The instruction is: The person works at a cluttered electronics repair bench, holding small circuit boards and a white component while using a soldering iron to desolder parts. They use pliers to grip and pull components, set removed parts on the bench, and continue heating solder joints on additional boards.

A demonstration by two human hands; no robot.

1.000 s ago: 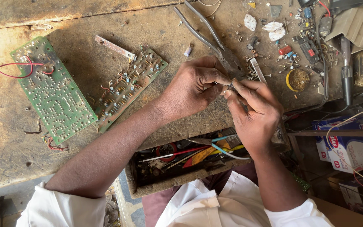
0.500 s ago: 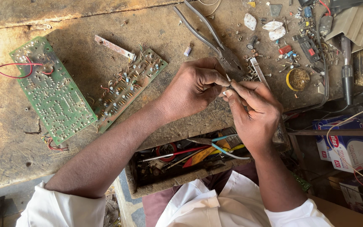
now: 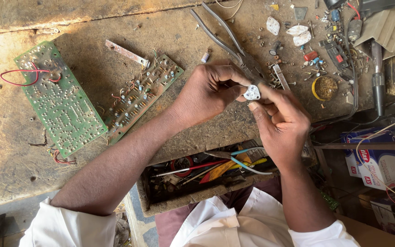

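Observation:
A small flat silvery metal part (image 3: 252, 93), diamond-shaped with holes, is pinched between the fingertips of both hands above the worn wooden bench (image 3: 115, 27). My left hand (image 3: 209, 93) grips it from the left. My right hand (image 3: 282, 123) grips it from below and the right, thumb against its edge. Just behind the hands lie long metal pliers (image 3: 220, 32).
A green circuit board (image 3: 60, 103) with red wires and a narrower board with components (image 3: 142, 93) lie to the left. An open drawer (image 3: 206, 171) of tools and wires sits below the hands. Small parts, a round tin (image 3: 324, 88) and a soldering iron (image 3: 376, 77) crowd the right side.
The part has been turned between the fingers: earlier only a thin edge showed, now its flat silvery face is toward the camera. Both hands stay in the same place.

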